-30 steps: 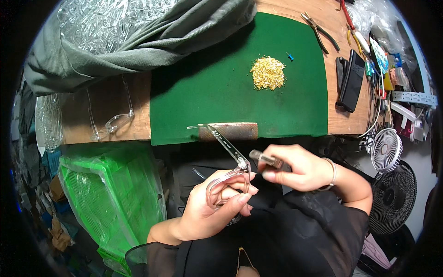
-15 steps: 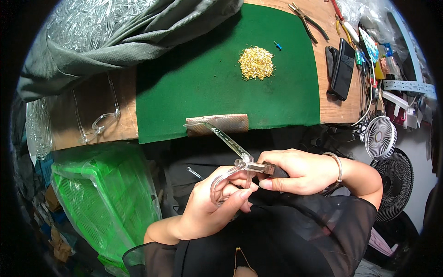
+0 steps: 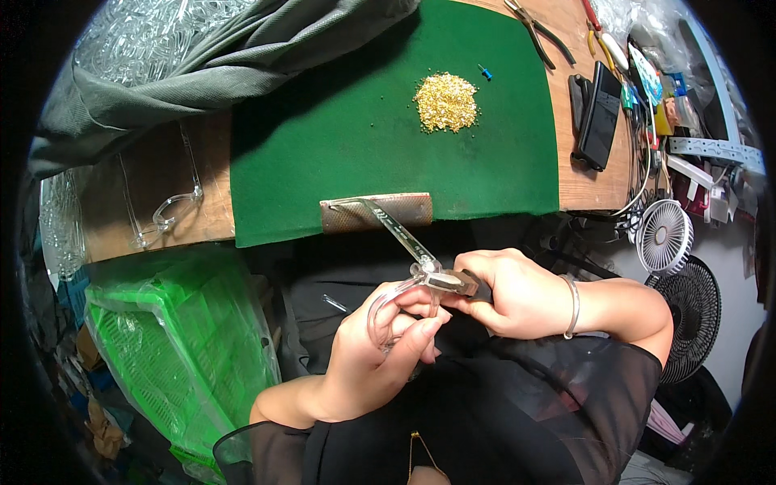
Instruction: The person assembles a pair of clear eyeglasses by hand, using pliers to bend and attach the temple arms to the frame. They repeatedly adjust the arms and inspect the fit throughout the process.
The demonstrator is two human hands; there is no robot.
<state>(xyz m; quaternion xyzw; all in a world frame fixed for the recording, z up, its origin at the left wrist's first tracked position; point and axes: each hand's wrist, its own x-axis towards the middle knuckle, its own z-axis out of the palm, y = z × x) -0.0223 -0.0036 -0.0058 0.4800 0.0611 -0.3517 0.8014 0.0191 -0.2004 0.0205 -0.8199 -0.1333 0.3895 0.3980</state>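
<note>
My left hand [image 3: 356, 356] is closed around a clear plastic eyeglass frame [image 3: 396, 233], its fingers inside and around one rim. One temple of the frame points up and left, its tip over a brown rough-surfaced block [image 3: 416, 212] at the table's edge. My right hand [image 3: 517, 295] is wrapped round a pair of pliers [image 3: 462, 281] whose metal jaws meet the frame at the hinge corner. Most of the pliers' handles are hidden by my fingers. Beyond, a heap of small gold-coloured metal pieces [image 3: 447, 103] lies on the green mat [image 3: 315, 145].
Another clear frame [image 3: 174, 214] lies at the left, near many more under a grey cloth [image 3: 162, 89]. A small blue tool [image 3: 485, 73], other pliers [image 3: 537, 36] and a phone [image 3: 600, 117] lie right. Below are a green crate [image 3: 153, 339] and fans [image 3: 664, 234].
The frame and the pliers' jaws have shifted slightly up and left, and the pliers have turned a little at the hinge corner. My view has shifted slightly too. Both hands keep their grips.
</note>
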